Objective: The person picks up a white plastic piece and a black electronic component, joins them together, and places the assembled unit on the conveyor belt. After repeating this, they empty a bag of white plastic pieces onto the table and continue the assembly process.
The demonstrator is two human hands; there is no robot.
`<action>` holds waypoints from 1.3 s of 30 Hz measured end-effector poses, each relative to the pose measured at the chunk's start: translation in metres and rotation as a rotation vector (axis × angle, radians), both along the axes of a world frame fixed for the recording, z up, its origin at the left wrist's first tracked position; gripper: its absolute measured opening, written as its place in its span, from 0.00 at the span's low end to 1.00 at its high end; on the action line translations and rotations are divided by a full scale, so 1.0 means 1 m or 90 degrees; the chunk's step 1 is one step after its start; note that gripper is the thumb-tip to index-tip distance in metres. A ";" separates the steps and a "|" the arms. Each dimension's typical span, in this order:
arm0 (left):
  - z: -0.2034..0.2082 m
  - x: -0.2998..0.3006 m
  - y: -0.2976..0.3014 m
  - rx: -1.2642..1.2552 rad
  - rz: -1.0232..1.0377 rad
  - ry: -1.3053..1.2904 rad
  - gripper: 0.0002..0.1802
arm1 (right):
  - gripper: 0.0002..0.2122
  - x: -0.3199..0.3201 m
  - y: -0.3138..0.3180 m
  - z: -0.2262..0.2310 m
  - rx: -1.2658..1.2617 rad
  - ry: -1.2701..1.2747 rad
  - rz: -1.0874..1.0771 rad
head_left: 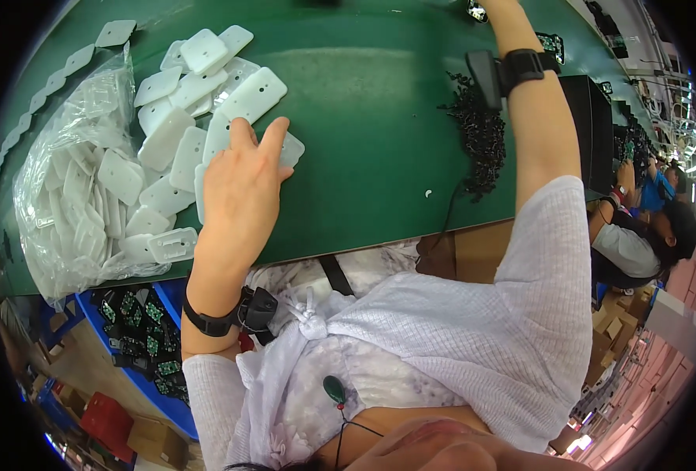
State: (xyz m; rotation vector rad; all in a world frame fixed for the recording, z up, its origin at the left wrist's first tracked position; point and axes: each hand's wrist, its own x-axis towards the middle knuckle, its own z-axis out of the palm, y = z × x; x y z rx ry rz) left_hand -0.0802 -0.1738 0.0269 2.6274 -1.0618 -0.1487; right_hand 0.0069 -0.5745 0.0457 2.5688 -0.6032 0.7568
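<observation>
My left hand (246, 184) lies over a spread pile of white plastic covers (255, 93), small rounded plates with holes. Its index and middle fingers are parted and the thumb sticks out to the side. The corner of one cover (294, 149) shows between index finger and thumb; I see no firm grip on it. My right arm (548, 133), with a black wristband, stretches to the far edge of the picture, where the hand is cut off. Close to that wrist is a small black and shiny part (478, 11), partly cut off too.
A clear plastic bag (73, 177) of white covers lies at the left of the green table (364, 157). Small black pieces (478, 141) are heaped near my right arm, beside a black box (587, 129). A blue bin (140, 388) of circuit boards stands below the table edge. Other people sit at right.
</observation>
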 end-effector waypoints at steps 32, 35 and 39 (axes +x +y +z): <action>-0.032 -0.070 -0.002 -0.641 0.168 0.566 0.07 | 0.07 -0.126 0.059 -0.034 0.370 0.218 0.267; -0.033 -0.070 -0.003 -0.651 0.174 0.544 0.07 | 0.06 -0.138 0.085 -0.025 0.542 0.091 0.268; -0.032 -0.069 -0.015 -0.628 0.122 0.409 0.08 | 0.05 -0.169 0.168 -0.015 1.045 -0.128 0.373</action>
